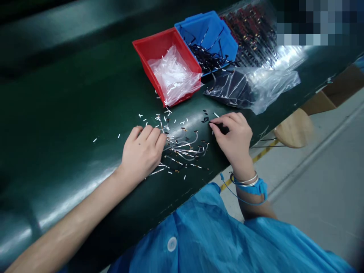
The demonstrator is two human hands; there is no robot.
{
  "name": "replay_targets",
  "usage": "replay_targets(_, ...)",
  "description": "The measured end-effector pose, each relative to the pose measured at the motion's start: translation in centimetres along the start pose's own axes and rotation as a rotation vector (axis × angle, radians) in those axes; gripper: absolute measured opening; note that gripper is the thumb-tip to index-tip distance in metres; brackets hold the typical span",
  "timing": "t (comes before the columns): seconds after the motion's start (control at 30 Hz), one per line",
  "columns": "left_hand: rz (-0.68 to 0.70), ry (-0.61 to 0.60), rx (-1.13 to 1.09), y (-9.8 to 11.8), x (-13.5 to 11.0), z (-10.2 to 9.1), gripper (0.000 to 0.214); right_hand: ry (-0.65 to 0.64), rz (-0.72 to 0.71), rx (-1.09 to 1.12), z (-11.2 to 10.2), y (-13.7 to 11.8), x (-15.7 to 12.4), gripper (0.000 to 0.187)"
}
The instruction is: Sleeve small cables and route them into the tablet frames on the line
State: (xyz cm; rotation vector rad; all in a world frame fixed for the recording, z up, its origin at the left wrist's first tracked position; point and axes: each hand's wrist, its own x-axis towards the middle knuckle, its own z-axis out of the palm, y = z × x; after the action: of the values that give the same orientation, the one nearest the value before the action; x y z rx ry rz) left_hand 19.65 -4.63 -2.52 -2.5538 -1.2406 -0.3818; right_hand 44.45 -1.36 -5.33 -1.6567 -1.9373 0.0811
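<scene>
My left hand (145,149) rests on the green work surface with its fingers curled, at the left end of a loose bunch of thin wires with small connectors (184,149). What those fingers hold, if anything, is hidden beneath them. On the other side, my right hand (233,134) has thumb and forefinger pinched at a tiny black piece. Just left of that pinch lie several small black oval pieces (205,113). Short white tube bits (159,118) are scattered around the wires and near both hands.
Behind the hands stands a red bin (145,62) with a plastic bag of white bits (173,74). Beside it are a blue bin (227,41) of black wires, a clear bag with dark contents (244,89) and bagged red-and-black parts (250,30). A round stool (294,129) stands past the edge.
</scene>
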Motion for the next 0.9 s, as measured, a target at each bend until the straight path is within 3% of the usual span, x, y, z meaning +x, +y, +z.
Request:
replay_targets(0.1, -0.03, 0.071, -0.009, 0.8, -1.1, 0.2, 0.014, 0.013, 0.0, 0.001, 0.1, -0.1, -0.2, 0.012)
replay_targets(0.23, -0.056, 0.12, -0.109, 1.6, -1.4, -0.2, 0.022, 0.049, 0.025, 0.004, 0.2, 0.0, -0.3, 0.008)
replay_targets(0.5, 0.107, -0.088, -0.267, 3.4, -0.9, 1.3, 0.046, 0.074, -0.002, -0.028, 0.5, -0.4, 0.0, 0.011)
replay_targets(0.73, 0.104, -0.085, -0.332, 3.3, -1.0, 2.0, 0.048, -0.068, -0.212, 0.159, 0.3, -3.7, 0.2, 0.011)
replay_targets(0.9, 0.098, -0.066, -0.354, 3.3, -1.1, 2.1, 0.048, -0.068, -0.334, 0.07, 1.4, -4.7, 0.2, 0.015)
